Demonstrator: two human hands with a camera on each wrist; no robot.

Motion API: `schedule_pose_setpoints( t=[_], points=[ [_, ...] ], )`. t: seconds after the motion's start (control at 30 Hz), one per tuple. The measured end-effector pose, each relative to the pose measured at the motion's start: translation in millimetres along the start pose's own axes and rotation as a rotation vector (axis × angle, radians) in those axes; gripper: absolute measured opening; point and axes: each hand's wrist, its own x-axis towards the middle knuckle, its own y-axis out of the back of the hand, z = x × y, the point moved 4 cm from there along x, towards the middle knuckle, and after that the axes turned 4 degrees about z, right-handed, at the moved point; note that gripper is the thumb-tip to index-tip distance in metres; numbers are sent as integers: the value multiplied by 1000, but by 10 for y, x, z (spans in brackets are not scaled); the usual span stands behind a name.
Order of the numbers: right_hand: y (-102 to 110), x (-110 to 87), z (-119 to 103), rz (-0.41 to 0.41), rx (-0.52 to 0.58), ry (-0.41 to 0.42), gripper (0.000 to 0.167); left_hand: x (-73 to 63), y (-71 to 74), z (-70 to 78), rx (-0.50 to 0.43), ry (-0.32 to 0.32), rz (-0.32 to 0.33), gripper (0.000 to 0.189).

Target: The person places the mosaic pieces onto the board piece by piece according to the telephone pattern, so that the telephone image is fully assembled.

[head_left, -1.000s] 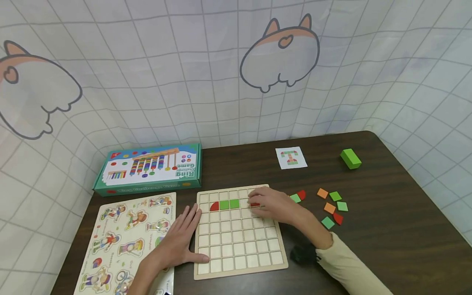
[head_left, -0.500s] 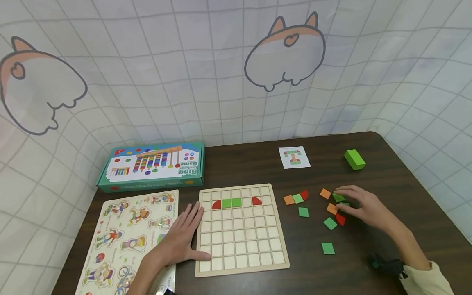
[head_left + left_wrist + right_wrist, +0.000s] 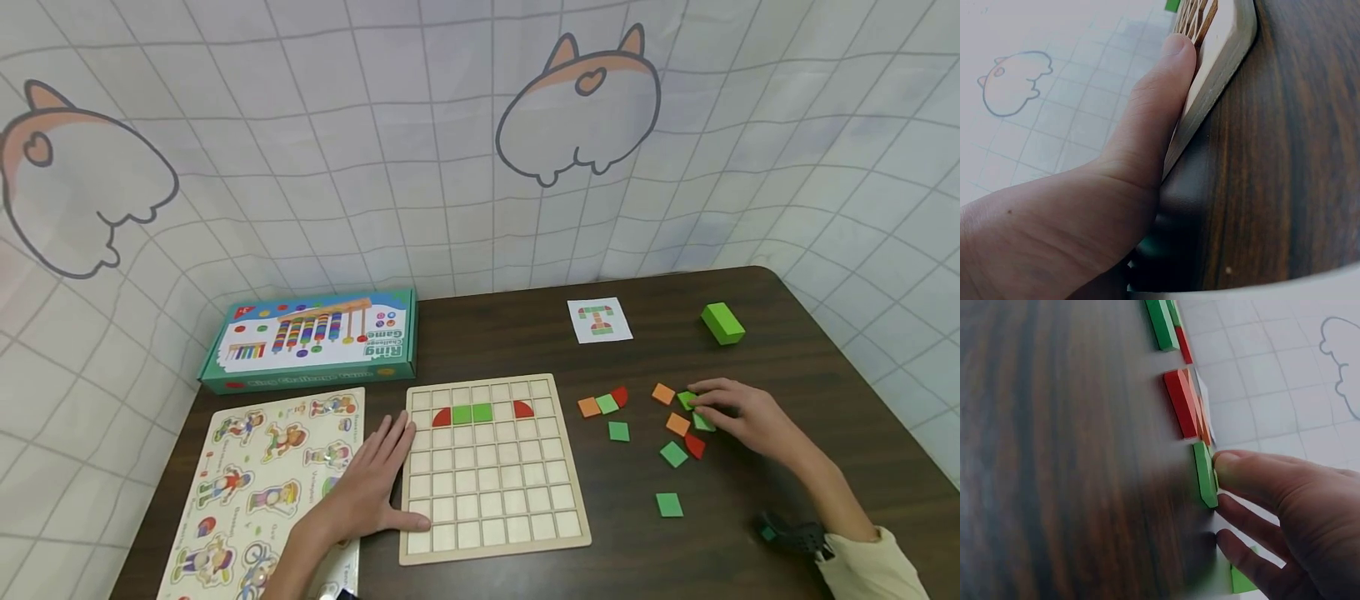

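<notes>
My left hand [image 3: 369, 483] lies with straight, spread fingers along the left edge of a wooden grid board [image 3: 495, 554]. Its thumb rests over the board's rim, also seen in the left wrist view. One row of the board holds a red quarter-round tile [image 3: 442, 417], two green square tiles [image 3: 482, 412] and, after a gap, another red quarter-round tile [image 3: 522, 409]. Right of the board, my right hand [image 3: 750, 417] pinches a green square tile [image 3: 686, 401] between thumb and fingers. Another green tile [image 3: 1205, 475] stands just under the thumb in the right wrist view.
Loose orange tiles [image 3: 678, 424], green tiles [image 3: 669, 505] and red tiles [image 3: 694, 446] lie right of the board. Behind them are a pattern card [image 3: 577, 331] and a green block [image 3: 723, 323]. A picture puzzle [image 3: 247, 467] and a game box [image 3: 360, 367] sit at left.
My right hand has left the board, where the red quarter-round tile now shows at right, and moved right to the loose tiles, closing its fingers on a green one. The left hand stays put.
</notes>
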Motion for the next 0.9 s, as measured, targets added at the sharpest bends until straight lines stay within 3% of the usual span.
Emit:
schedule_pose_setpoints(
  t=[0.2,0.5,0.8,0.9],
  points=[
    [-7,17,-11,-30,-24,-4,24,9,3,17,10,-12,10,126],
    [24,89,-60,-155,-71,-51,23,3,1,1,5,-3,7,128],
    [-9,169,-76,-234,-64,-213,17,-2,6,1,9,4,-2,128],
    [-21,195,-72,-242,-73,-225,16,-2,8,4,11,2,1,127]
  ],
)
